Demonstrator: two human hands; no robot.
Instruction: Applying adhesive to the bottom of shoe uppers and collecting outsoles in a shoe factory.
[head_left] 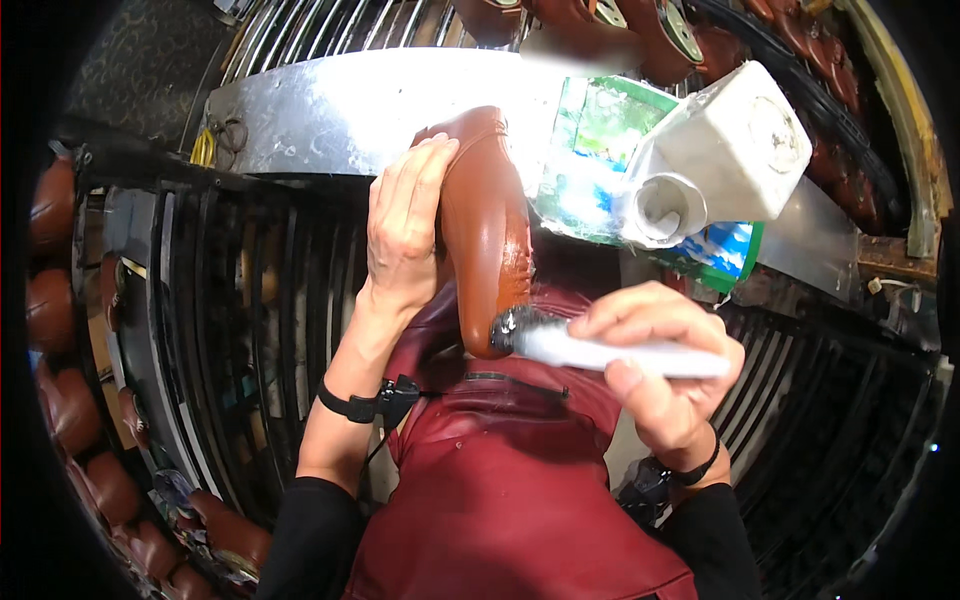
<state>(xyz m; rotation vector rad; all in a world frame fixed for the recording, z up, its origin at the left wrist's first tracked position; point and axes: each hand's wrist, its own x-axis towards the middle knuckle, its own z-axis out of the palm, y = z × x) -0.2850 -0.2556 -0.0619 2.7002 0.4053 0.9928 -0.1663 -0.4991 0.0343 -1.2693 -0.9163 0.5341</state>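
My left hand (405, 225) is closed round the heel end of a brown leather shoe upper (475, 225), which looks stretched over a last. Its toe points down toward my lap, and a wet sheen shows along its right edge. Held in my right hand (665, 360) is a brush with a pale handle (590, 355), slightly smeared by motion. The brush's dark bristles (508, 328) touch the shoe upper near the toe. Beyond my right hand, a white plastic container (720, 140) with a round mouth leans on a green and blue sheet smeared with white.
A bright metal worktop (300, 115) runs across the far side. More brown shoes (640, 35) stand on racks at the back, and others (75, 400) line the left. A dark red apron (500, 480) covers my lap. Slatted racks (780, 370) flank me.
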